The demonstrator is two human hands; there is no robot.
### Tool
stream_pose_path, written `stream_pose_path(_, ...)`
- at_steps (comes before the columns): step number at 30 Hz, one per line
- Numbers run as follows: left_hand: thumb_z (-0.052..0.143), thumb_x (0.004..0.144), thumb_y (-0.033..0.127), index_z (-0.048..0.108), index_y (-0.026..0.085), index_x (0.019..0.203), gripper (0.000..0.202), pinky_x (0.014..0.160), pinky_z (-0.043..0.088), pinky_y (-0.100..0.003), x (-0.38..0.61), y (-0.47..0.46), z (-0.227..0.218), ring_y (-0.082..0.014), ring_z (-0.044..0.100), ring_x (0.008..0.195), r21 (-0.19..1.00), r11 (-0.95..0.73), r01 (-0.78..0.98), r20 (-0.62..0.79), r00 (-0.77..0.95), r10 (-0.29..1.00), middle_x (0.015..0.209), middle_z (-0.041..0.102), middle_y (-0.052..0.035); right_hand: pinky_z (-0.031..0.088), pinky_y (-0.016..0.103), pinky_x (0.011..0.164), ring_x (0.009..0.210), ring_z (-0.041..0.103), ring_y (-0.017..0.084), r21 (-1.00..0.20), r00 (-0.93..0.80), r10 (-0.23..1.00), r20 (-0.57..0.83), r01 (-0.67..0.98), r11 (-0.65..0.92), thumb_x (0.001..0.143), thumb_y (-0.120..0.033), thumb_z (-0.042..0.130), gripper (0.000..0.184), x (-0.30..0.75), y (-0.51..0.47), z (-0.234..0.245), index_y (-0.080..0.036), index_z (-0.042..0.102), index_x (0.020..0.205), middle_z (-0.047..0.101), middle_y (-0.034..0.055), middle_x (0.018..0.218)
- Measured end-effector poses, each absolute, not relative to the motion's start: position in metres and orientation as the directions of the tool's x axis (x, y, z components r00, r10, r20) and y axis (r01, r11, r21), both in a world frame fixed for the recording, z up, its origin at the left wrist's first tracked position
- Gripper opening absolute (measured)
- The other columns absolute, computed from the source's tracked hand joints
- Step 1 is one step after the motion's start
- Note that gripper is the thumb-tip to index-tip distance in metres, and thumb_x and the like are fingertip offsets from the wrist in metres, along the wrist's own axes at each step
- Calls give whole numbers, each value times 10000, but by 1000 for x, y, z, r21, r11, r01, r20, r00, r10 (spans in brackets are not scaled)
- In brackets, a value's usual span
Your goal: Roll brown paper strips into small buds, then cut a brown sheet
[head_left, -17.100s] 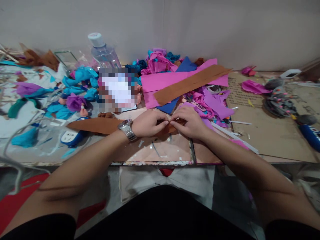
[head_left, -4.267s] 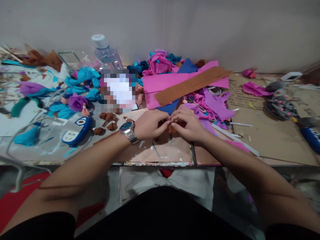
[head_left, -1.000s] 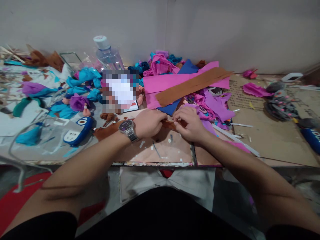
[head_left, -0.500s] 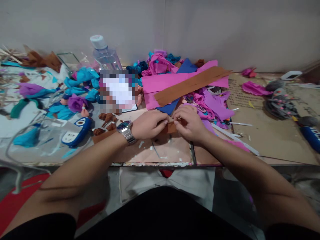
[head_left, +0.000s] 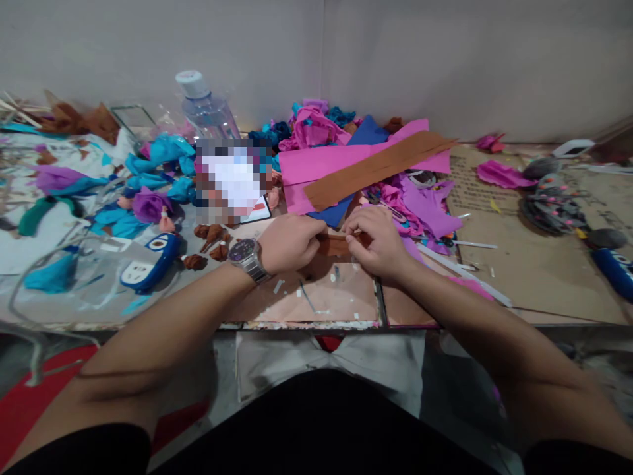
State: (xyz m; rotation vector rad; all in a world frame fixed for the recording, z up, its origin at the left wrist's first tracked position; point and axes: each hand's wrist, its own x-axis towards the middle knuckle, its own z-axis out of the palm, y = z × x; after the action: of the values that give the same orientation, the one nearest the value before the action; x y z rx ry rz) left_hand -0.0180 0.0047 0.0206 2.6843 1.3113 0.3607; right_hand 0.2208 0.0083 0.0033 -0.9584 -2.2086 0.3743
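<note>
Fingers of both hands gripping a brown strip, low over the counter

Left hand: fingers are curling closed, strip is running in under them; exact pinch hidden. Right hand: thumb and fingers are closing on the other end. Strip is stretching between the two hands, short middle section showing, near the front middle of the counter.

Clutter is crowding in. Directly behind: pink sheets are lying with a long brown band slanting across the top and a blue sheet poking out below. Purple scraps are spreading behind the right hand; a white stick is lying just beyond the right forearm.

Left side: twisted brown pieces are sitting just beside the watch on the left wrist. Phone is lying behind the left hand, mostly pixelated. Clear bottle is standing farther back. Blue-and-white unit and purple flower are sitting farther left. Far right: printed cardboard is covering the counter, dark round bundle resting on it, well apart from the hands.
</note>
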Motion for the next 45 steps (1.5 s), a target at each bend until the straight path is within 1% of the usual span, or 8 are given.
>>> stream_pose_path(6, 479, 910, 202, 771, 214, 976, 300, 710, 458, -362, -21, 8, 23, -270, 708, 824, 158, -511, 845, 107, 500, 860, 901, 781, -90, 355, 487, 968, 984, 642, 270, -510, -460, 730, 505, 523, 682, 860, -188, 604, 63, 223, 10, 4, -242, 579, 837, 748, 43, 958)
stream_pose_path(15, 528, 863, 166, 735, 216, 942, 227, 683, 415, -345, -27, 13, 19, -261, 697, 819, 114, -509, 853, 61, 505, 861, 910, 769, -82, 365, 463, 919, 928, 626, 255, -497, -449, 724, 523, 529, 687, 855, -182, 616, 84, 226, 15, 1, -232, 569, 807, 746, 39, 922)
stream_pose_path(20, 482, 926, 185, 716, 207, 993, 245, 706, 410, -362, -20, 7, 21, -253, 690, 814, 185, -562, 806, 118, 550, 827, 919, 765, -82, 354, 478, 961, 978, 637, 263, -491, -474, 731, 491, 543, 681, 886, -202, 626, 51, 223, 13, 0, -232, 604, 852, 747, 43, 959)
stream_pose_path(23, 431, 1018, 279, 697, 195, 1066, 283, 772, 441, -365, -14, 1, 22, -252, 694, 897, 267, -644, 716, 151, 629, 762, 996, 762, -89, 354, 471, 949, 973, 634, 257, -479, -507, 725, 467, 544, 689, 919, -219, 631, 30, 220, 10, -2, -234, 631, 892, 744, 40, 959)
stream_pose_path(27, 355, 1088, 372, 677, 174, 985, 392, 830, 455, -363, -9, -1, 20, -248, 674, 920, 312, -718, 623, 155, 712, 685, 964, 738, -104, 357, 461, 942, 988, 638, 252, -475, -565, 694, 447, 507, 719, 927, -230, 649, 16, 218, 8, -4, -233, 647, 911, 746, 33, 961)
stream_pose_path(34, 400, 1072, 327, 669, 178, 952, 331, 803, 452, -328, -9, -2, 20, -221, 657, 883, 420, -678, 603, 169, 683, 711, 940, 732, -90, 353, 463, 934, 967, 632, 259, -500, -559, 699, 446, 492, 713, 890, -218, 632, 25, 219, 7, -2, -234, 622, 873, 744, 39, 935)
stream_pose_path(38, 439, 1058, 316, 668, 179, 914, 303, 737, 422, -317, -9, -2, 19, -204, 630, 806, 422, -675, 606, 189, 669, 719, 890, 717, -74, 347, 456, 916, 932, 627, 249, -497, -554, 702, 447, 499, 710, 880, -210, 625, 35, 219, 7, -1, -230, 608, 857, 731, 31, 912)
stream_pose_path(45, 457, 1051, 302, 686, 183, 903, 297, 684, 401, -296, -10, -2, 23, -177, 615, 734, 469, -659, 589, 158, 678, 718, 838, 717, -50, 327, 470, 965, 1014, 637, 259, -481, -593, 689, 417, 500, 721, 943, -291, 652, 63, 219, 7, -3, -233, 646, 921, 753, 37, 983)
